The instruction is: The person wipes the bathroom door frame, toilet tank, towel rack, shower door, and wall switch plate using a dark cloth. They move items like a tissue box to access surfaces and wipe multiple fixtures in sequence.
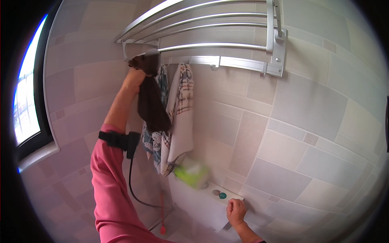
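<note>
Left arm raised, pink sleeve [109, 182] pushed back to the forearm, black strap [115, 140] around it, dark cable [131, 180] running down from the strap's box. Left hand [136, 77] is up under the near end of a silver rack [214, 45], at the dark brown cloth [154, 107]. The cloth bunches over the hand and hangs from there, its lower end in front of the towels. Left fingers covered by the cloth; cannot tell whether they pinch it or merely lie against it.

Right hand [237, 211] low, at the right end of a white toilet tank [198, 205]. Its fingers are curled in toward the palm and pressed together; nothing seen in them. Contact with the tank: cannot tell.

Beneath the rack, two towels hang side by side: a blue-grey patterned towel [152, 139], partly behind the cloth, and a white checked towel [181, 129] to its right. On the tank, a bright green and white object [190, 174], too blurred to identify; right of it, two round buttons [222, 195]. Tiled wall [308, 117] behind; window [27, 93] at far left.
</note>
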